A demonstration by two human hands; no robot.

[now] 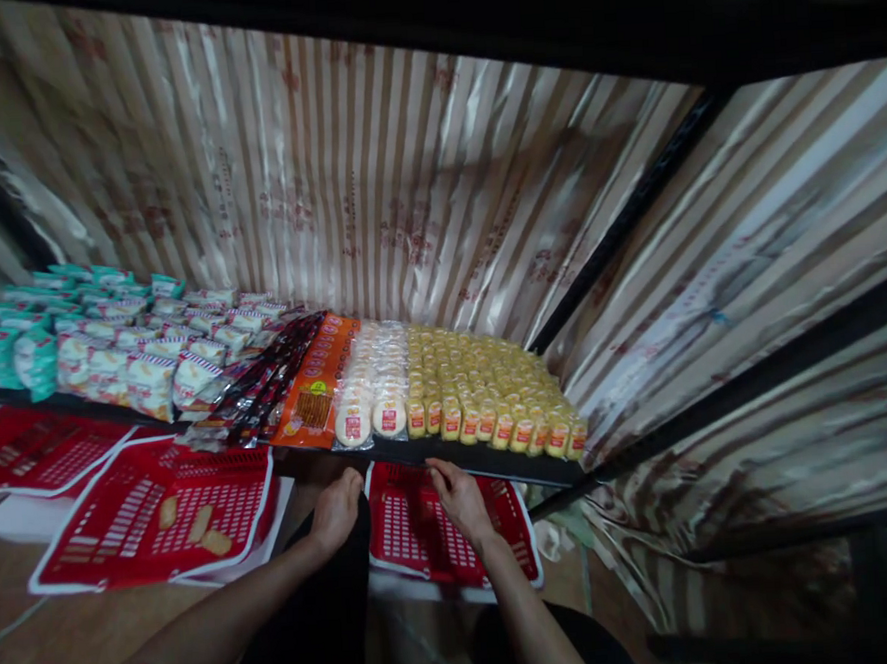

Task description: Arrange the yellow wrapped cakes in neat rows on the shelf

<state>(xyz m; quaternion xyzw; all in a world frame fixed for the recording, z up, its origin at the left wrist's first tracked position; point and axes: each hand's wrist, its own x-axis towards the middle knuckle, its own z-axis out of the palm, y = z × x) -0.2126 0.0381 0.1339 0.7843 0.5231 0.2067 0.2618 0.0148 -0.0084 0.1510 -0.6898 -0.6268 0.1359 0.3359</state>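
Right red basket: I see it at the near side of the shelf, below the shelf's front edge and partly under my right hand.
Right hand: over that basket, near the shelf edge, fingers bent toward the thumb; from here I cannot tell whether it grips anything.
Left hand: left of the basket, above a dark-clad leg, fingers curled; I cannot tell what, if anything, is inside.
Shelf middle: two rows of round white packets, directly beyond my hands.
Shelf right: rows of yellow packets.
Shelf left: an orange packet, overlapping dark packets, then white packets and green ones.
Middle red basket: left of my left hand, with several yellowish pieces inside.
Far-left red basket: beside it.
Backdrop: striped sheeting.
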